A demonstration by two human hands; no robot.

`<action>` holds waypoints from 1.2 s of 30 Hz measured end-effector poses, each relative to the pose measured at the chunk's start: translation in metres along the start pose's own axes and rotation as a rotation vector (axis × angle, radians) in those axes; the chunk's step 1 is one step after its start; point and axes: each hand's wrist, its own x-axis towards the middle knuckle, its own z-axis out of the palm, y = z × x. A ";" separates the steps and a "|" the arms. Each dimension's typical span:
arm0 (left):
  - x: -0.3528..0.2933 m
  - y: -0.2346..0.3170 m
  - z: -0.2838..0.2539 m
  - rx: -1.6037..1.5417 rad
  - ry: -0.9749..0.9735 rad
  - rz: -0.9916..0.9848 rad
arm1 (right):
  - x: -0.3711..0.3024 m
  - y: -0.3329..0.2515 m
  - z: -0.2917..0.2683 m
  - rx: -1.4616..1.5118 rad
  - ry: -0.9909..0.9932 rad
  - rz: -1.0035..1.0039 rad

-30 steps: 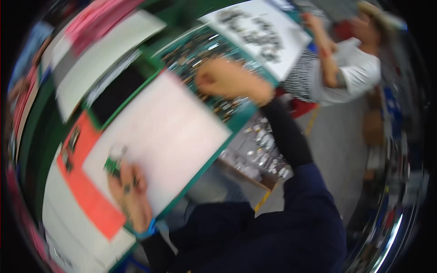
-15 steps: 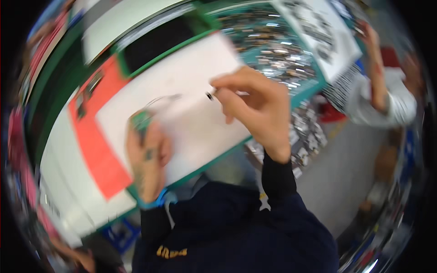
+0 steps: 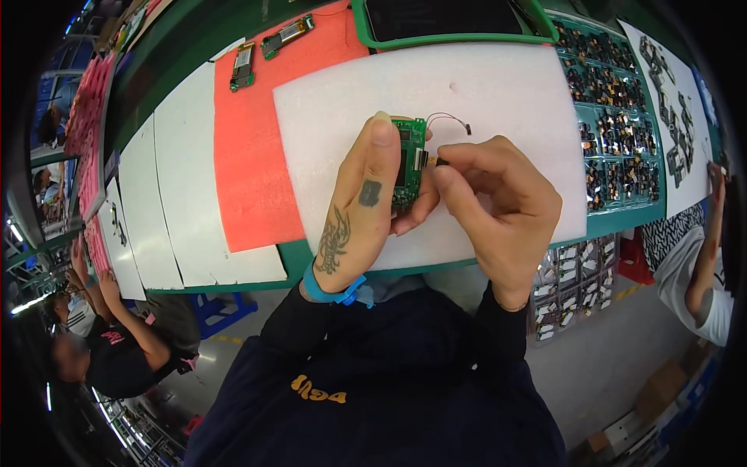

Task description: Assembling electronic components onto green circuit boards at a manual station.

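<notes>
Over a white foam sheet [image 3: 513,93], my left hand [image 3: 362,191] is closed round a green circuit board [image 3: 412,179], thumb along its face and fingers behind. A thin red and black wire pair [image 3: 445,115] with a small dark plug runs off the board's upper right corner. My right hand [image 3: 502,206] pinches a small black part [image 3: 442,162] between thumb and forefinger, just right of the connector [image 3: 421,159] on the board's edge. A short yellowish strip shows between that part and the connector; whether it is seated, I cannot tell.
Two boards with silver batteries [image 3: 243,62] lie on a red foam sheet [image 3: 257,187]. A green tray with a dark pad [image 3: 455,39] stands at the back. Trays of small parts [image 3: 618,132] are on the right, more [image 3: 572,288] lower down. Co-workers sit on both sides.
The view has turned and sharpened. My hands have come together: the black part in my right hand, apart from the board before, is now at the board's right edge.
</notes>
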 end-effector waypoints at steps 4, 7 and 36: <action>-0.001 0.006 0.000 0.001 0.006 -0.020 | 0.000 0.002 -0.004 -0.088 -0.095 -0.022; 0.003 0.007 0.000 0.010 0.003 0.013 | 0.005 0.004 -0.003 -0.082 -0.082 -0.031; -0.040 0.014 -0.045 0.057 0.005 0.007 | -0.018 -0.010 0.038 0.038 -0.071 0.179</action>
